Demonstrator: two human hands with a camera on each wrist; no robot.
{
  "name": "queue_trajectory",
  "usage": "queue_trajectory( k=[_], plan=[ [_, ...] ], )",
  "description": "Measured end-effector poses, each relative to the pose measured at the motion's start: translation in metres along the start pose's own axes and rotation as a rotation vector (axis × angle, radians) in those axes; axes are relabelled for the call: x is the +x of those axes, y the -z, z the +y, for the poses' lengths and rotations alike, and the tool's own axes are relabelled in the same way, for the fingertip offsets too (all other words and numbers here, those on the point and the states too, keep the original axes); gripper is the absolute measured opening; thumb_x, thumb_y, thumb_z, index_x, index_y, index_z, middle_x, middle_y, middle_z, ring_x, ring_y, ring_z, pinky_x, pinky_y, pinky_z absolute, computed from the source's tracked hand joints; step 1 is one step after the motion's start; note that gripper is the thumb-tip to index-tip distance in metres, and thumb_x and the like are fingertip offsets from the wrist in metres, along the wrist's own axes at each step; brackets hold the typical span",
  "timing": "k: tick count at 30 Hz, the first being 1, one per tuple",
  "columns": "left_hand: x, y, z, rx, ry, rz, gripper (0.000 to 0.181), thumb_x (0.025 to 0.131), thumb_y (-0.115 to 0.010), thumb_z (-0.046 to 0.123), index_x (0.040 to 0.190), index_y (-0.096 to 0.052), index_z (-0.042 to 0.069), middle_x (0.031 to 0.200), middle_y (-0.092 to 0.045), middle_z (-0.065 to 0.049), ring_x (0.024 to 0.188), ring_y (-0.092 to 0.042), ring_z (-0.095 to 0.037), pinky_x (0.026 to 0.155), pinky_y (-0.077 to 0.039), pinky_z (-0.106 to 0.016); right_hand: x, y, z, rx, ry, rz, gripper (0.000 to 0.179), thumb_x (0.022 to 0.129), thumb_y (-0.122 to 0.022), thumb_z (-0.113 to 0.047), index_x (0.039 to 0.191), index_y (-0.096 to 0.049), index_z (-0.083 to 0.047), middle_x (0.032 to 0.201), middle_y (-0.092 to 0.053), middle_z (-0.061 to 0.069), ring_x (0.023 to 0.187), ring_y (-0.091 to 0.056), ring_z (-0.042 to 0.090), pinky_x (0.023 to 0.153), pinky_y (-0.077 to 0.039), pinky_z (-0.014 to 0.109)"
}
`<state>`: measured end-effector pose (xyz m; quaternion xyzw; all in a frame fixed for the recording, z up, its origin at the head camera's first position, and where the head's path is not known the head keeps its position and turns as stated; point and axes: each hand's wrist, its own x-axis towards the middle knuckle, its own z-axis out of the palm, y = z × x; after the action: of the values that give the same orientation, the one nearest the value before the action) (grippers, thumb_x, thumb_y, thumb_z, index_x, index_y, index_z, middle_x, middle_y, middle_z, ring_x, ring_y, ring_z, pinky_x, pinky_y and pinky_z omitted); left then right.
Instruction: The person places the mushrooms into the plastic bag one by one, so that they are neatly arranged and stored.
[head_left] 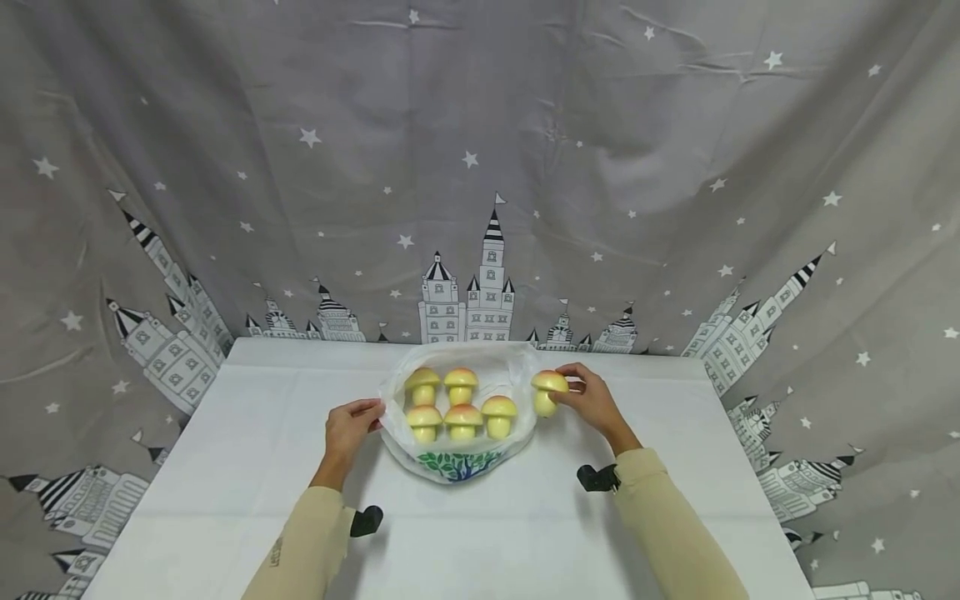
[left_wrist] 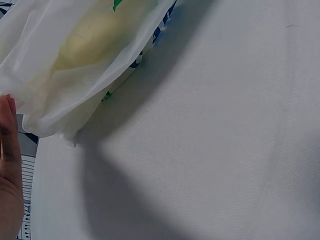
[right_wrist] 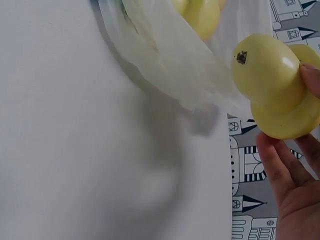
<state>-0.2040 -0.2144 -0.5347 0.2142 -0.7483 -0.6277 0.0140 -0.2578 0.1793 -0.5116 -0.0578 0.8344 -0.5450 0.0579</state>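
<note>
My left hand pinches the left edge of a white plastic bag, whose mouth is spread wide. Its front carries a printed green and blue tree. Inside sit several toy mushrooms, yellow with reddish-orange tinted caps, standing in two rows. At the bag's right edge, my right hand grips another toy mushroom by its cap, stem pointing down. The right wrist view shows the stem of this mushroom with a dark mark on its end, thumb on one side and fingers under the cap's rim.
A white-covered table lies under the bag. Behind and along both sides hangs a grey curtain printed with stars and castles. Dark wrist mounts stick out from both beige sleeves.
</note>
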Motion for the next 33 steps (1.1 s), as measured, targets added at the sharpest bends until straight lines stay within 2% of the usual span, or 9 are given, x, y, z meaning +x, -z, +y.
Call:
queue_trajectory(
  k=[5, 12, 19, 26, 33],
  plan=[
    [0.000, 0.001, 0.000, -0.004, -0.013, 0.009, 0.030, 0.091, -0.066, 0.009, 0.113, -0.064, -0.011, 0.085, -0.070, -0.004, 0.063, -0.061, 0.000, 0.062, -0.052, -0.012, 0.008, -0.008, -0.006, -0.029, 0.037, -0.001, 0.047, 0.082, -0.077, -0.013, 0.122, -0.057, 0.001, 0.125, -0.059, 0.020, 0.115, -0.056, 0.035, 0.098, -0.048, 0.042],
    [-0.001, 0.001, -0.001, 0.001, -0.006, 0.016, 0.030, 0.092, -0.065, 0.010, 0.114, -0.064, -0.011, 0.088, -0.070, -0.006, 0.064, -0.061, 0.001, 0.062, -0.052, -0.012, 0.021, -0.019, -0.009, -0.061, 0.056, -0.008, 0.050, 0.084, -0.075, -0.012, 0.128, -0.055, 0.001, 0.127, -0.058, 0.020, 0.114, -0.057, 0.033, 0.098, -0.048, 0.041],
    [0.001, -0.001, -0.002, -0.010, -0.016, 0.019, 0.030, 0.091, -0.066, 0.009, 0.114, -0.064, -0.011, 0.088, -0.070, -0.006, 0.064, -0.061, 0.001, 0.062, -0.052, -0.012, 0.029, -0.029, -0.016, -0.023, 0.089, -0.036, 0.049, 0.086, -0.072, -0.006, 0.131, -0.054, 0.002, 0.132, -0.054, 0.022, 0.120, -0.054, 0.037, 0.100, -0.046, 0.042],
    [0.002, 0.000, -0.003, -0.006, -0.022, 0.010, 0.030, 0.091, -0.065, 0.009, 0.114, -0.064, -0.011, 0.087, -0.070, -0.005, 0.064, -0.061, 0.001, 0.063, -0.052, -0.012, 0.042, -0.037, -0.018, -0.076, 0.112, -0.049, 0.049, 0.087, -0.071, -0.007, 0.132, -0.054, 0.000, 0.133, -0.053, 0.020, 0.122, -0.053, 0.037, 0.100, -0.046, 0.042],
    [0.001, -0.001, -0.002, -0.021, -0.021, 0.002, 0.030, 0.091, -0.066, 0.008, 0.113, -0.064, -0.011, 0.087, -0.070, -0.005, 0.064, -0.061, 0.000, 0.063, -0.053, -0.013, 0.051, -0.040, -0.020, -0.132, 0.138, -0.049, 0.047, 0.087, -0.071, -0.007, 0.130, -0.056, 0.000, 0.131, -0.056, 0.019, 0.115, -0.056, 0.036, 0.095, -0.050, 0.042]
  ],
)
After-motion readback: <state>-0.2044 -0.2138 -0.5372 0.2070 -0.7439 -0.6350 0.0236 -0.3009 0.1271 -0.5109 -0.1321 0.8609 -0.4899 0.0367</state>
